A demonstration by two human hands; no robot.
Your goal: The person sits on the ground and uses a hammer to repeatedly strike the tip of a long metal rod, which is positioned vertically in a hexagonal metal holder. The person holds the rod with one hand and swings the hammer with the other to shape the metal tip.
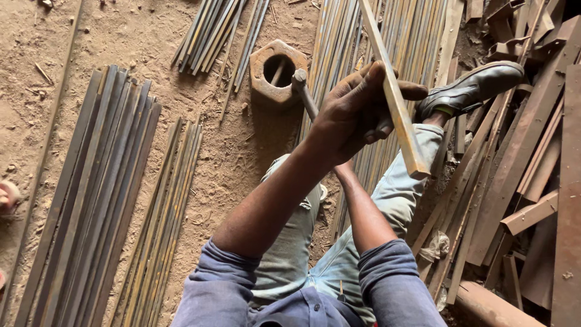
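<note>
On a sandy workshop floor (230,157), a flat steel strip (393,97) stood clamped in the left hand (357,112), right hand hidden behind, grip unclear, hammer (304,94) alongside, hexagonal block (277,71) beyond; apparently mid-straightening, needing steady aim.

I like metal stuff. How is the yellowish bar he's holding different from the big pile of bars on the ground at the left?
The yellowish bar is one single piece, lifted in the air and gripped by the left hand. The big pile of bars is many pieces lying flat on the dirt floor, untouched. The held bar looks pale yellow; the pile looks dark grey. Both are long, thin and straight.
</note>
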